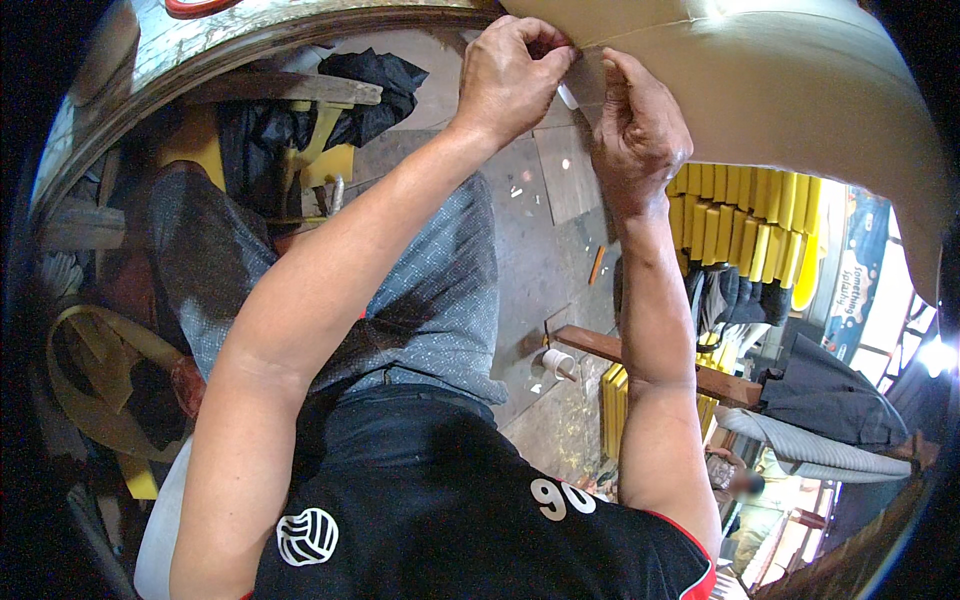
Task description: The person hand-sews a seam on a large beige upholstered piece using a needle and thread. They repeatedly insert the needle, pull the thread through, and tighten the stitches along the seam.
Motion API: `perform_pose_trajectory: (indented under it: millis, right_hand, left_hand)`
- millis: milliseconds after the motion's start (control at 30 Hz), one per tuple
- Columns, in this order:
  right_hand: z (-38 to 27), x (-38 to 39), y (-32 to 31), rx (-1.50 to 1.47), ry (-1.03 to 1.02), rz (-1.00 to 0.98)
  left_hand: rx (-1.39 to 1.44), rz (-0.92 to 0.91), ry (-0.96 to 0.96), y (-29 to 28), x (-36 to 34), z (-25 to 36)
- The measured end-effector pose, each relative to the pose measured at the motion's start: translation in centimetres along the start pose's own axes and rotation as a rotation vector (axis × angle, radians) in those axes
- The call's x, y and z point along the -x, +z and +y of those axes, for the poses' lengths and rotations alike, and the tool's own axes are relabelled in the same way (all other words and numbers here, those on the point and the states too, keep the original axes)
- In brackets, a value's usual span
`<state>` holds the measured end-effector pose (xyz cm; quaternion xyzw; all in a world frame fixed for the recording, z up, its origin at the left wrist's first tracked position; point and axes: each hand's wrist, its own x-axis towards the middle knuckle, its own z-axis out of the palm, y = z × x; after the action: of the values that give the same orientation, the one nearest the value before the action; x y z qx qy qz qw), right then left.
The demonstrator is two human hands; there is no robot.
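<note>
Closest, a black shirt (420, 510) fills the bottom of the frame, above it the grey trousers (430, 300), knees spread, which seems to leave room for leaning in to the work. Both arms stretch to the top centre, probably to bring the fingertips right up to the edge of the beige panel (800, 100) across the upper right. The left hand (510, 82) has thumb and fingers pinched together by that edge; whether anything thin is caught between them is too small to see. The right hand (640, 130) faces it, just apart, its fingers bent and the tips near the panel; I can't make out any hold. A fine pale line (640, 33), perhaps thread or seam, crosses the panel beside them, which would explain such a delicate pinch.

Upper left, the counter (260, 16) curves along the rim. Below, scraps and an orange stick (597, 265) lie on the floor (530, 300). Farther, right of centre, yellow pieces (735, 225) stand packed in rows, likely to save space.
</note>
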<state>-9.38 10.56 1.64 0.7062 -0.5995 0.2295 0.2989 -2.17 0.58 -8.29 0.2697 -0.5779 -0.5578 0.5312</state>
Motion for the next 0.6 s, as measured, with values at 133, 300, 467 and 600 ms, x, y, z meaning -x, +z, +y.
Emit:
perform_pose_trajectory:
  millis: [133, 300, 467, 600]
  right_hand:
    - [-0.2, -0.1, 0.3, 0.031, 0.048, 0.053]
    - [-0.2, 0.1, 0.4, 0.087, -0.027, 0.07]
    - [-1.2, -0.8, 0.1, 0.049, 0.094, 0.033]
    - [-1.4, -1.7, -0.5, -0.017, 0.265, -0.019]
  left_hand:
    - [-0.027, 0.02, 0.018, 0.0, 0.1, 0.2]
    - [-0.038, 0.028, 0.01, 0.0, 0.2, 0.6]
    - [-0.072, 0.058, 0.093, -0.2, 0.3, 0.7]
    - [0.117, -0.052, -0.179, -0.9, 0.9, 2.6]
